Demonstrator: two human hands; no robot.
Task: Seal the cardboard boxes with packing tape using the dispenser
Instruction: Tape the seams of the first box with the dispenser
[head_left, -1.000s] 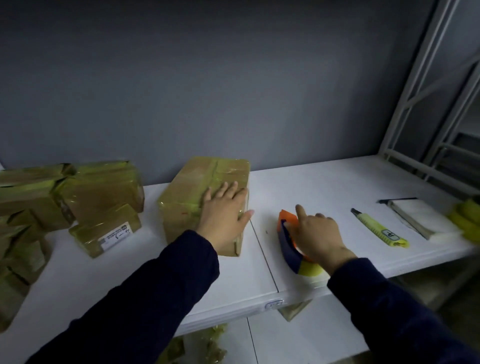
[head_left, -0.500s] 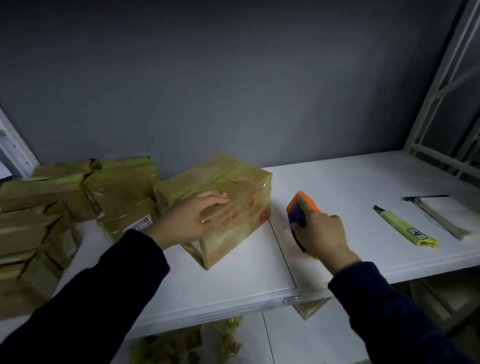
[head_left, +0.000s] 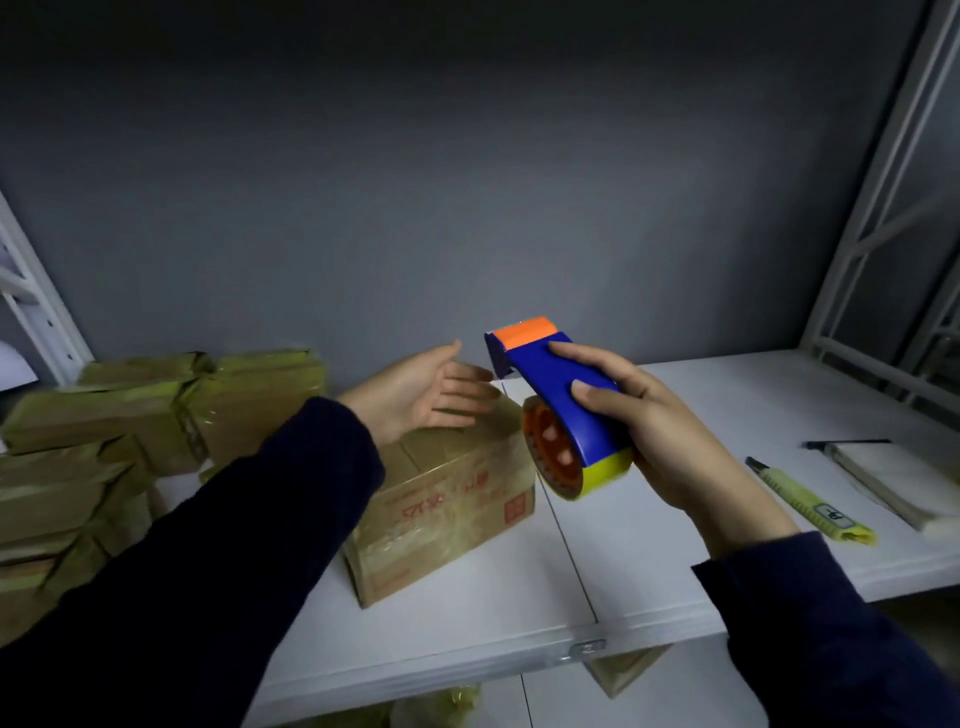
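Observation:
A cardboard box (head_left: 447, 504) wrapped in shiny tape, with red print on its side, sits on the white shelf (head_left: 649, 561) at the middle. My right hand (head_left: 654, 431) grips a blue tape dispenser (head_left: 558, 405) with an orange tip and a yellow roll, lifted above the shelf just right of the box. My left hand (head_left: 431, 389) hovers over the box's top with palm turned up and fingers straight, close to the dispenser's orange end.
A stack of several taped boxes (head_left: 119, 431) fills the shelf's left side. A yellow utility knife (head_left: 810, 499) and a white pad (head_left: 893, 478) lie at the right. White rack posts (head_left: 883, 218) rise at the right edge.
My right hand has lifted the dispenser off the shelf and tilted it toward the box. My left hand has come off the box and turned palm up.

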